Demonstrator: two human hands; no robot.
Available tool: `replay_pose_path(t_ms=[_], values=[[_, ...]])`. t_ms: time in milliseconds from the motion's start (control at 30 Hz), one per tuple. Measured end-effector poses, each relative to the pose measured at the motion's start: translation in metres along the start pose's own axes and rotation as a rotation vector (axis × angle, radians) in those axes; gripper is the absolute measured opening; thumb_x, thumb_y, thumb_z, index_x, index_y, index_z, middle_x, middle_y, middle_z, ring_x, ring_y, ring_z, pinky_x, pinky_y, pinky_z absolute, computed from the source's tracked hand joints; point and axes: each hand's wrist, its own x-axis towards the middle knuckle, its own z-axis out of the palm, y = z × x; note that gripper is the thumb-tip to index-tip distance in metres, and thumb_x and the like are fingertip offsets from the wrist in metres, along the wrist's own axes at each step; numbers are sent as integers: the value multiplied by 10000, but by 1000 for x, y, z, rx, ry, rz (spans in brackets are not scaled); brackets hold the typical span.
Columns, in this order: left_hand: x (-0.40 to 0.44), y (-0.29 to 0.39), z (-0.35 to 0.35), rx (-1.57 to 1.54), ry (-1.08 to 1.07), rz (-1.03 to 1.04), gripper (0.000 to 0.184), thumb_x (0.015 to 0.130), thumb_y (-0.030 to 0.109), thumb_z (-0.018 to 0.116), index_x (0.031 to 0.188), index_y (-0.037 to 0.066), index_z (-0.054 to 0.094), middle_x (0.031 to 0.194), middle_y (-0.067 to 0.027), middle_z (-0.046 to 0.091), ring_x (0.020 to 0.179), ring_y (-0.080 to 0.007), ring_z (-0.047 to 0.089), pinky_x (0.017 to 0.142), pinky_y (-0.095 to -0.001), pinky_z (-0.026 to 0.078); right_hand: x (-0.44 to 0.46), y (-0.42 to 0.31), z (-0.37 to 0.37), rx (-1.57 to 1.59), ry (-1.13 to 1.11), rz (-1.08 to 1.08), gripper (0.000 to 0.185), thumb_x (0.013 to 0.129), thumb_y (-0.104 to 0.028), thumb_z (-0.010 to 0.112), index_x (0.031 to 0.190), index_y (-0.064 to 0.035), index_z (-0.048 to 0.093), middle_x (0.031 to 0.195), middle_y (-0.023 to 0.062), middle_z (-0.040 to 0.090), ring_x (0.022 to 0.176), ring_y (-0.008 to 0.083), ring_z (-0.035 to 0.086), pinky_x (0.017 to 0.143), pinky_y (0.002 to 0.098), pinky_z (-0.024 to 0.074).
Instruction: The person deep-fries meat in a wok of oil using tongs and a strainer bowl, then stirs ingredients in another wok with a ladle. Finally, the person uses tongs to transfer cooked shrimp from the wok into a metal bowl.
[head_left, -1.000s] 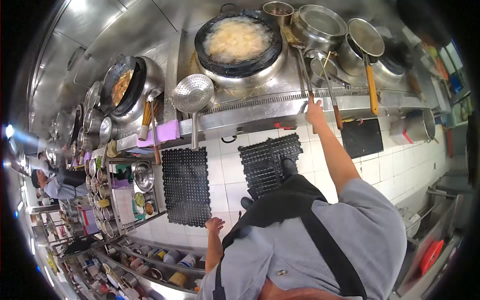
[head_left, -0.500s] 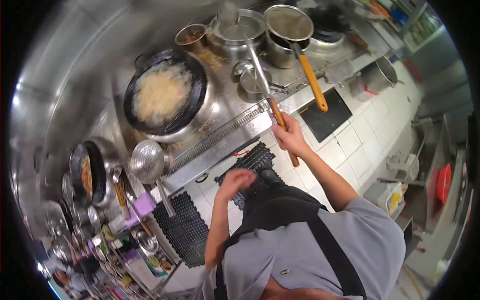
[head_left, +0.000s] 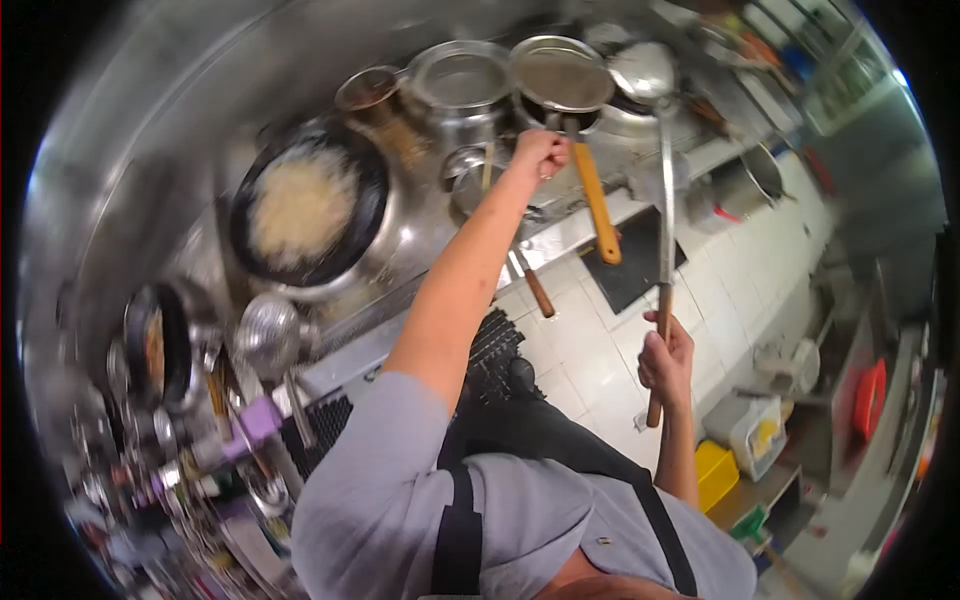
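Observation:
My right hand [head_left: 668, 362] is wrapped round the wooden handle of a long metal ladle [head_left: 667, 215]. The ladle's broad bowl is up at the back right, over the stove top. My left arm reaches forward, and my left hand [head_left: 543, 154] has its fingers curled beside the neck of a round strainer [head_left: 562, 75] that rests on a pot. What the left fingers hold, if anything, is hidden. The strainer's yellow handle [head_left: 597, 205] points toward me. Left of it are a lidded or mesh-topped pot [head_left: 460, 78] and a small pot [head_left: 370, 90].
A black wok [head_left: 375, 200] with pale bubbling food stands left on the stove. A perforated skimmer [head_left: 268, 335] and a second wok [head_left: 177, 345] are further left. Another wooden-handled tool [head_left: 538, 290] juts over the counter edge. A yellow bin [head_left: 716, 475] and a red basin [head_left: 870, 400] are right.
My left hand has moved from near my waist forward to the strainer. My right hand has drawn back to the right, and its ladle has swung rightward, away from the pots.

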Motion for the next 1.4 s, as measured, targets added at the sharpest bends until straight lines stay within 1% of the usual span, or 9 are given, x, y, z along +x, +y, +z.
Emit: replay_pose_path(t_ms=[300,500,633,767,833,967,1233,1333,1400], values=[[-385,48,-25,1178,940,690,427,860,36,535,1282,-15,568,849,-100,672,723,-168,616,669,-351,504,45,-8,21,-196,-347,-42,392,964,-162,605,1289,46,536,623,-56,442,405,20,353,350,203,270],[-575,85,-114,1744,1460,497,428,852,2,485,1271,-46,557,964,-348,649,897,-483,637,771,-538,496,70,-36,117,-769,-645,-402,412,914,-76,601,1307,43,566,676,-35,454,600,84,398,548,246,350],[-583,95,-210,1762,1503,600,373,843,8,490,1199,-45,587,818,-334,644,797,-497,641,723,-543,497,71,-49,208,-1069,-823,-347,457,886,-47,613,1336,-3,547,798,243,609,727,320,643,685,384,495],[-595,112,-159,1086,1288,398,434,841,29,488,1253,-55,597,889,-316,681,839,-494,654,748,-539,509,117,20,284,-1190,-918,-445,314,871,-85,610,1160,35,587,812,264,633,859,421,655,775,460,502],[-596,109,-151,947,1214,354,452,830,25,484,1258,-57,604,865,-276,695,794,-421,679,718,-487,524,133,59,309,-1091,-937,-589,231,881,-95,598,1068,41,596,753,221,623,739,366,655,696,449,513],[-607,93,-215,1288,1308,712,455,822,10,483,1256,-74,592,698,-184,665,555,-242,636,548,-384,493,103,52,353,-769,-864,18,161,903,-137,599,947,18,594,642,102,578,556,203,589,521,399,471],[-643,119,-157,1329,1296,656,486,872,10,475,1349,-62,530,724,-125,659,536,-188,609,505,-332,483,100,46,340,-887,-748,-419,184,877,-132,624,961,28,592,681,184,591,621,291,631,606,427,485],[-634,145,-188,2037,1395,1022,447,877,23,480,1310,-48,563,798,-236,690,598,-342,676,606,-420,540,111,25,319,-1007,-629,-426,200,869,-132,636,953,41,582,718,241,614,684,365,671,638,446,498],[-620,159,-186,1811,1424,766,412,861,15,511,1262,-59,576,937,-315,661,880,-478,617,789,-519,491,128,29,312,-1025,-602,-618,198,864,-119,631,957,43,568,734,245,610,650,359,657,628,452,497]])
